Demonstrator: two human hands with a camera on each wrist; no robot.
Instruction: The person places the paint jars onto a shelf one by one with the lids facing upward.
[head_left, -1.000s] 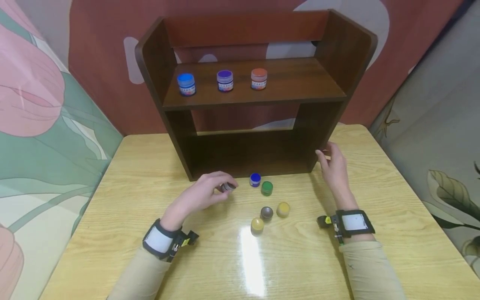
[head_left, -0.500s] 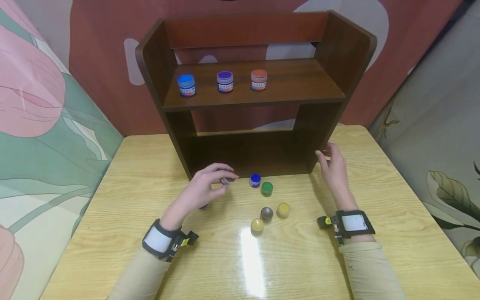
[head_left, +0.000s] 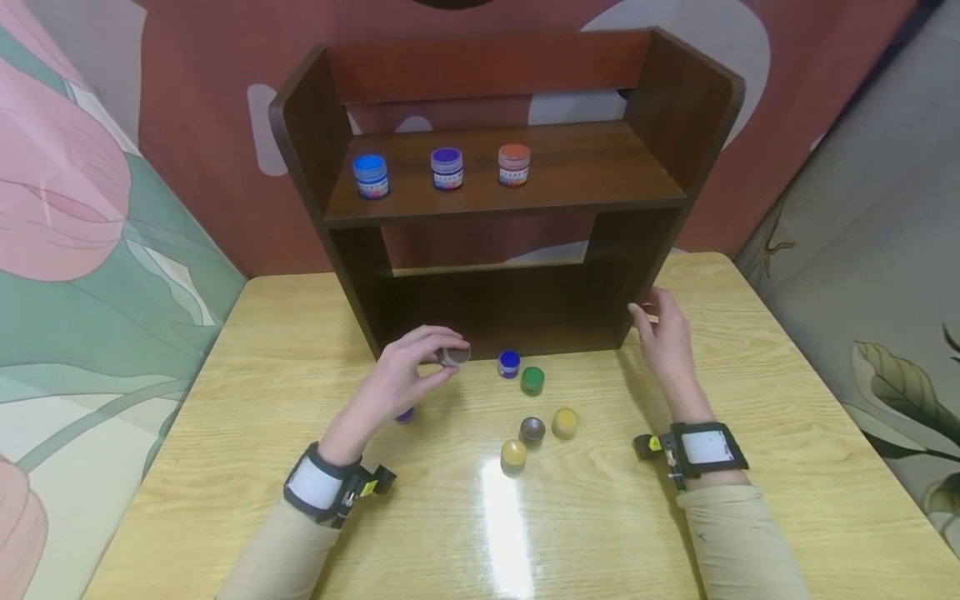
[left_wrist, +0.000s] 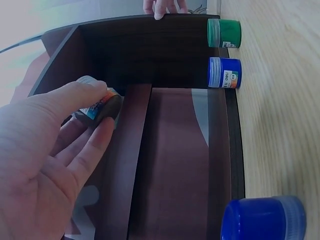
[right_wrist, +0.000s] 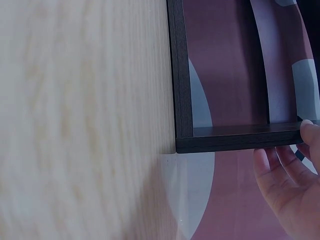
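Observation:
My left hand (head_left: pixel 408 371) pinches a small dark brown-grey paint jar (head_left: pixel 453 356) between thumb and fingers, in front of the shelf's lower opening. In the left wrist view the held jar (left_wrist: pixel 111 106) is tilted, its printed label partly covered by the thumb. My right hand (head_left: pixel 666 337) grips the front edge of the right side panel (right_wrist: pixel 240 141) of the dark brown shelf (head_left: pixel 502 208), thumb on one face and fingers on the other. A purple-blue jar (head_left: pixel 405 415) stands on the table, partly hidden by the left hand.
Blue (head_left: pixel 371 177), purple (head_left: pixel 447 169) and orange-red (head_left: pixel 513 165) jars stand on the upper board. On the table (head_left: pixel 600 517) are a dark blue jar (head_left: pixel 509 364), a green jar (head_left: pixel 532 382), a grey-brown jar (head_left: pixel 532 431) and two yellow jars (head_left: pixel 566 423).
My left hand has lifted the dark jar from near the table and turned it, uncovering part of the purple-blue jar below. My right hand stays on the side panel. The head view has tilted slightly.

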